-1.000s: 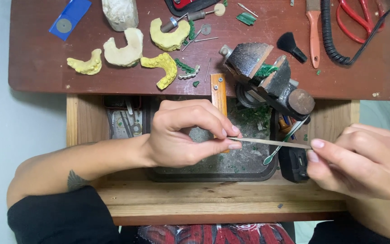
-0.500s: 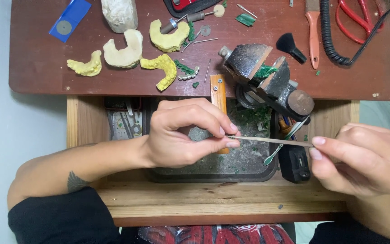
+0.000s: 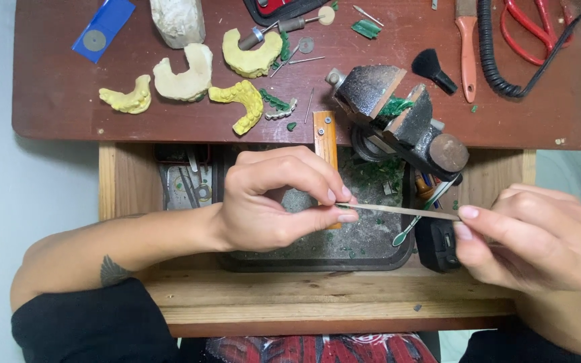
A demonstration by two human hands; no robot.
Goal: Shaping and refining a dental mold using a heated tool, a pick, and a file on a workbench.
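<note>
We have a thin, pale strip [image 3: 398,211] stretched between our two hands over the open drawer. Our left hand [image 3: 274,202] pinches one end between thumb and fingertips; our right hand [image 3: 532,238] grips the other end between thumb and forefinger. Both hands are closed on it.

What has changed over the last second? Very little. The strip sits in nearly the same place, the left hand has barely shifted, and the right hand has edged only slightly along its end. We judge this as steady, fine handling rather than a new step: the grip is being held, not reset.

The strip's long axis runs almost level across the view, left to right, dipping a touch toward the right hand. It hangs above the dark tray [image 3: 317,259] in the drawer, which is dusted with grey and green shavings, and passes just in front of the small bench vise [image 3: 398,114] with green material in its jaws. A green-tipped tool [image 3: 411,225] lies slanted beneath it.

On the desktop beyond lie yellow and cream dental casts [image 3: 243,101], a small black brush [image 3: 432,67], an orange-handled tool [image 3: 467,47] and red scissors [image 3: 529,27].
</note>
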